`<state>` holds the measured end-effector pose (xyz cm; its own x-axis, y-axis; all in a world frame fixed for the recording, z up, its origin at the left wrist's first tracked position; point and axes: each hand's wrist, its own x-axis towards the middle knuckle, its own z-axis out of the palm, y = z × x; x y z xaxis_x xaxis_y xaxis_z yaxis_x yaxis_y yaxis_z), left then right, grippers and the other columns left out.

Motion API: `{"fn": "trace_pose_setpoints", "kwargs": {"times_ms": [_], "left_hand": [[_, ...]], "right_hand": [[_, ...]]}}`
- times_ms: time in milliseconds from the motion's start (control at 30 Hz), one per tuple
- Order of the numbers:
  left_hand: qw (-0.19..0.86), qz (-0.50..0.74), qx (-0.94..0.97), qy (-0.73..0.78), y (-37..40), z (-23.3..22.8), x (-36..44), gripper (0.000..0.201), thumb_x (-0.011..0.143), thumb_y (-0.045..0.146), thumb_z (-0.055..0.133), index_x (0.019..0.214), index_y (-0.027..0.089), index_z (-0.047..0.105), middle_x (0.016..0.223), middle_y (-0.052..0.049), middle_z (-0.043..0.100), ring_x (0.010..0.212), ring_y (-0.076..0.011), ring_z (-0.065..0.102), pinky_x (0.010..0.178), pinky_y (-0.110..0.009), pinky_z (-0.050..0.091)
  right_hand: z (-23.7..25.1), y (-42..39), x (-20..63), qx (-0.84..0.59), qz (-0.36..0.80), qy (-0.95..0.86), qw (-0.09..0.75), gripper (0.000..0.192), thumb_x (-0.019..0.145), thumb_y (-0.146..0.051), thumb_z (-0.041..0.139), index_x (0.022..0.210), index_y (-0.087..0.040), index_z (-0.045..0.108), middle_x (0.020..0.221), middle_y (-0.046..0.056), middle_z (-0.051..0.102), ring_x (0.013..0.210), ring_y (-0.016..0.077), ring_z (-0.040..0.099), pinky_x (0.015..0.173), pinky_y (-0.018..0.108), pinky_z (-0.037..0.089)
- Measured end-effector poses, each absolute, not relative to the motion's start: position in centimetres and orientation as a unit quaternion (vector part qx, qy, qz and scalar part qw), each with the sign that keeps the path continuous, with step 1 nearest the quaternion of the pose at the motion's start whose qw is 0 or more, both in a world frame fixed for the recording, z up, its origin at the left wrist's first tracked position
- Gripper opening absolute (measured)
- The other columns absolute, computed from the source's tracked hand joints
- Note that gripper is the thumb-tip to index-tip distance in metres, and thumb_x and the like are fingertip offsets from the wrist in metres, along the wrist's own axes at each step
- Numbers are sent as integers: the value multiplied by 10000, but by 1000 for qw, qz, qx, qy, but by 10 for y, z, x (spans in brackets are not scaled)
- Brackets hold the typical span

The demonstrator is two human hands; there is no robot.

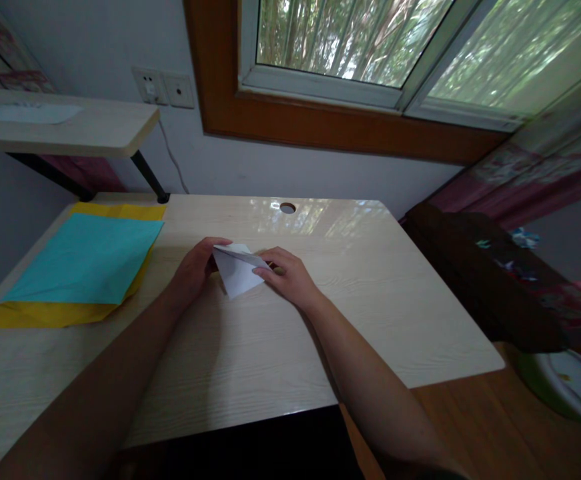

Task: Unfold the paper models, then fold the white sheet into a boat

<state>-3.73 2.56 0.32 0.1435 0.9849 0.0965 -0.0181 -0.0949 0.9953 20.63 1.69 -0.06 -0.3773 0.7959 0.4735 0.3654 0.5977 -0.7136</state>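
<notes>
A small piece of folded white paper [240, 277] is held between my two hands, just above the middle of the table. It has a triangular flap along its upper side, and its lower corner points toward me. My left hand [201, 267] grips the paper at its left corner, with most of the fingers hidden behind it. At the right corner my right hand [290, 275] pinches the paper between thumb and fingers.
Blue paper [90, 257] lies on yellow paper [45, 315] at the table's left. Behind them stands a raised shelf [70, 143] on black legs. The pale wooden table [370, 300] has a round cable hole [287, 208] near the wall. A dark cabinet [475, 280] stands at the right.
</notes>
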Motion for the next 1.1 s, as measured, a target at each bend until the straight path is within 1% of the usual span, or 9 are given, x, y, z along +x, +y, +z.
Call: {"fn": "trace_pose_setpoints", "kwargs": {"times_ms": [100,200,300,467,667,867,967,1033,1100], "left_hand": [[499,478,579,432,24,1,-33,531,852,586,672,1236,223,619,971,-38,636,834,-180,585,707,-265,491],[476,484,597,427,22,-2,-27,700,756,473,815,1344,231,521,942,-14,618,845,-175,587,726,-260,496],[457,489,612,422,18,-5,-21,771,774,418,804,1425,243,430,982,-17,617,849,-171,599,755,-274,513],[352,463,677,451,8,-6,-15,723,806,367,755,1442,262,427,1298,-90,582,1066,-234,619,921,-354,526],[251,494,694,459,4,-9,-7,776,802,334,758,1477,262,381,1393,-123,519,1170,-269,595,1027,-419,493],[305,535,638,462,8,-10,1,981,735,339,833,1528,315,257,1382,-121,496,1177,-253,587,863,-360,554],[332,505,623,497,11,-6,-2,823,729,404,834,1432,276,425,1329,-113,579,1016,-238,661,782,-352,564],[354,449,634,521,10,-3,-4,546,769,472,796,1218,222,611,1089,-79,703,852,-237,699,712,-344,558],[368,413,645,528,9,-1,-6,380,813,517,750,1012,201,684,851,-45,735,746,-248,714,649,-336,544]], "right_hand": [[1,16,207,-381,241,-790,414,164,977,-379,628,1046,-257,713,1021,55,709,944,184,658,861,339,523],[2,15,205,-380,218,-801,407,164,990,-368,602,1009,-245,709,1007,60,708,930,188,652,846,339,518],[3,15,201,-379,173,-819,394,153,984,-343,601,991,-235,709,1013,75,725,936,210,648,860,370,511],[3,14,196,-383,110,-831,387,162,947,-270,615,1080,-247,704,1041,84,736,965,234,650,884,402,508],[2,9,193,-386,92,-826,399,240,940,-252,599,1166,-268,677,1101,96,718,987,233,655,855,382,538],[2,8,194,-390,94,-799,447,232,934,-203,584,1137,-262,680,1046,98,711,974,241,652,862,399,542],[2,10,194,-409,99,-775,472,211,938,-198,578,1106,-267,685,1006,90,704,962,239,648,861,402,542],[2,10,194,-414,104,-767,479,189,952,-209,569,1084,-268,689,979,82,703,946,233,648,854,396,543],[3,10,192,-409,106,-770,479,176,963,-216,563,1070,-266,694,969,78,708,935,227,651,849,388,544]]}}
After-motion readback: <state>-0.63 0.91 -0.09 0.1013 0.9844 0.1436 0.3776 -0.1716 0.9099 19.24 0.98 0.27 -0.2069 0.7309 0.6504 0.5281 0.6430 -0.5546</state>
